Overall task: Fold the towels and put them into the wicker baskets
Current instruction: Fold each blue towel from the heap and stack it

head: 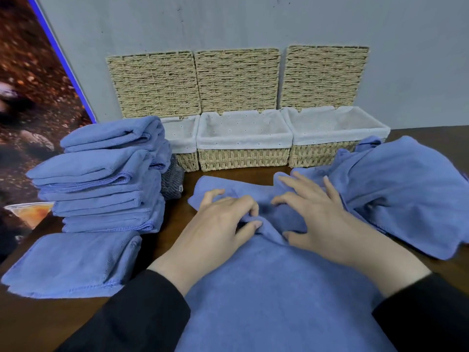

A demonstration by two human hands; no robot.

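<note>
Right now a blue towel (279,288) lies spread on the dark wooden tabletop (38,326) directly before the person, running from the near edge of the view up toward the baskets. Both hands work at a raised ridge of cloth in its middle. The left hand (223,219) pinches that fold between thumb and curled fingers, its little finger stretched onto the cloth further back. The right hand (312,212) rests on the towel just beside it, fingers spread and bent, thumb tip against the same ridge; whether it actually grips the cloth I cannot tell. Black sleeves (142,316) cover both forearms.

To the left, a tall stack of folded blue towels (106,174) stands on the tabletop, and one more folded towel (73,262) lies flat in front of it, nearer the person. A small grey knitted cloth (173,182) peeks out behind the stack. On the right, a loose heap of unfolded blue towels (406,186) touches the far right corner of the spread towel.

Along the back stand three wicker baskets with white fabric liners: the left basket (186,158) is partly hidden by the stack, the middle basket (243,154) and right basket (322,153) show their liners fully. Each has its woven lid (237,80) raised against the grey wall (253,19). None of the visible basket interiors holds a towel.
</note>
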